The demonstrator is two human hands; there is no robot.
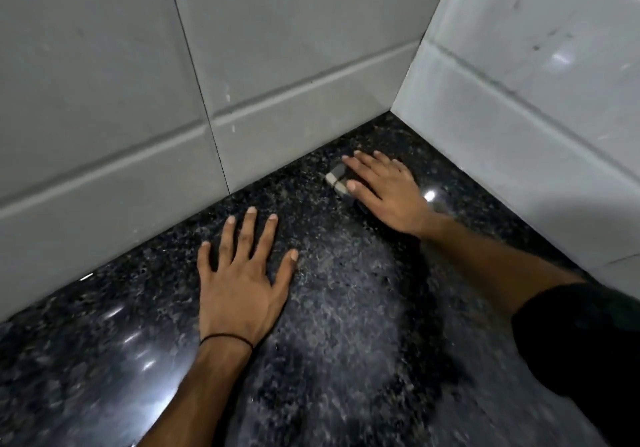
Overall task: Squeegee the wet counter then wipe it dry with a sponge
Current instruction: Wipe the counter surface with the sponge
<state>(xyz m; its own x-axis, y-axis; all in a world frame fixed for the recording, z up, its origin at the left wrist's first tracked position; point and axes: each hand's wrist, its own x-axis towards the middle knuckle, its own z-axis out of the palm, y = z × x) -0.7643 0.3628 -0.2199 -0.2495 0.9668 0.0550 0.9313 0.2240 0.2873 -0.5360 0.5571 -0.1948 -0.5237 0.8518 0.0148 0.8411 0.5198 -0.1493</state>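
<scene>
The black speckled granite counter (346, 325) fills the lower half of the head view and shines with light glints. My left hand (239, 283) lies flat on it, palm down, fingers spread, holding nothing; a thin black band circles the wrist. My right hand (384, 190) reaches toward the far corner and presses down on a grey sponge (337, 178), of which only the left end shows from under the fingers. No squeegee is in view.
White tiled walls rise behind (242, 65) and to the right (536, 82) of the counter and meet in a corner just beyond the sponge. A dark sleeve (581, 335) covers my right upper arm at the lower right.
</scene>
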